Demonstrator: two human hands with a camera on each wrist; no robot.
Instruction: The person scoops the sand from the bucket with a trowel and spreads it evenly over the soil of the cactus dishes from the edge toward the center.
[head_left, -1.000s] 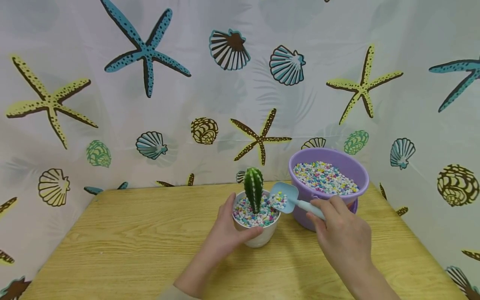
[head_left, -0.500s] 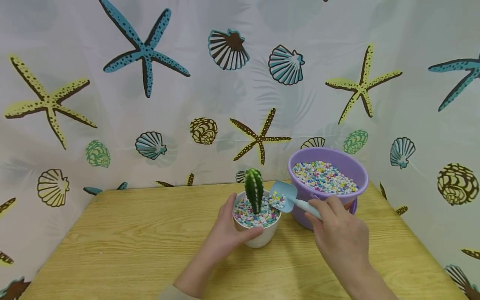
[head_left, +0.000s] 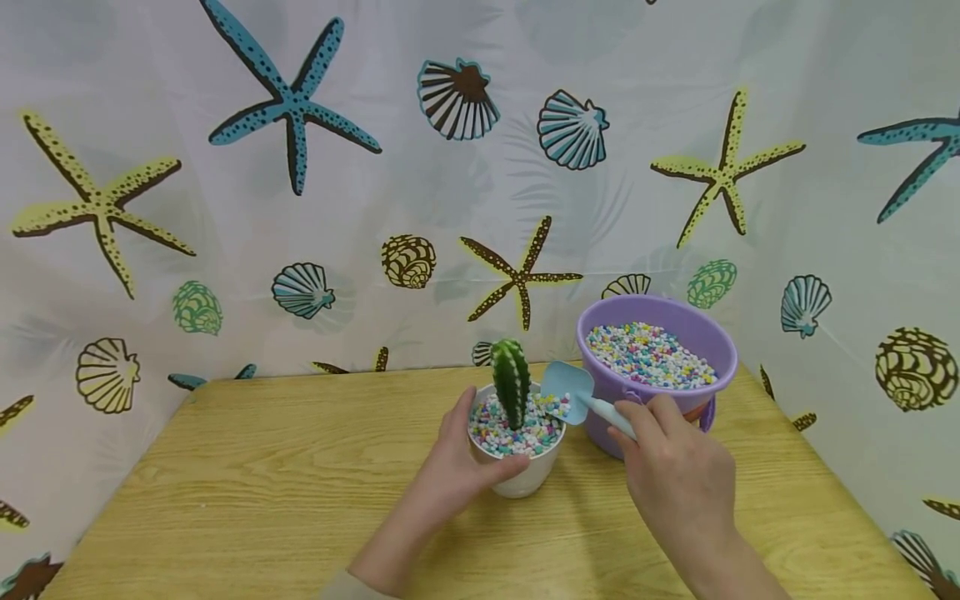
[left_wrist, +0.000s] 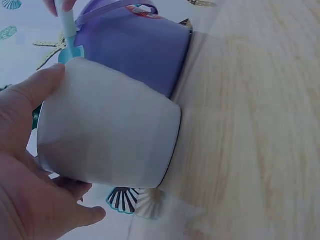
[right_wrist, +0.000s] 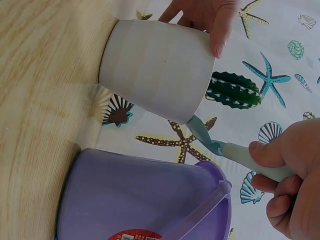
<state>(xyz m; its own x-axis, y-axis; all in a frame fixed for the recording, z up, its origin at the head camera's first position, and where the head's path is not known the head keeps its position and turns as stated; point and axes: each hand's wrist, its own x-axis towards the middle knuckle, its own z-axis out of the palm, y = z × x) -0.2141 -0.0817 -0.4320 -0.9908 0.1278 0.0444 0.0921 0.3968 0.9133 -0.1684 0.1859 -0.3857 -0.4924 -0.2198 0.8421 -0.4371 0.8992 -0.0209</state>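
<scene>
A small green cactus [head_left: 511, 387] stands in a white flower pot [head_left: 528, 479] filled with multicoloured beads [head_left: 498, 433]. My left hand [head_left: 459, 467] holds the pot, thumb across the near side near the rim and fingers at the left. My right hand [head_left: 682, 467] grips the pale handle of a light blue toy shovel [head_left: 564, 382]. The shovel's blade tilts down at the pot's right rim, with a few beads at its tip. In the right wrist view the blade [right_wrist: 199, 131] overlaps the rim, and the cactus [right_wrist: 234, 90] shows beyond it.
A purple bucket [head_left: 717, 354] with beads [head_left: 648, 354] inside stands behind and right of the pot, close to the shovel. Its handle [right_wrist: 202, 210] hangs at the side. The wooden table [head_left: 262, 483] meets a patterned cloth backdrop [head_left: 360, 200] at the back and right.
The beads on the shovel have dwindled, sliding toward the pot. My right hand has shifted slightly left. The pot and cactus have moved a little right in my left hand.
</scene>
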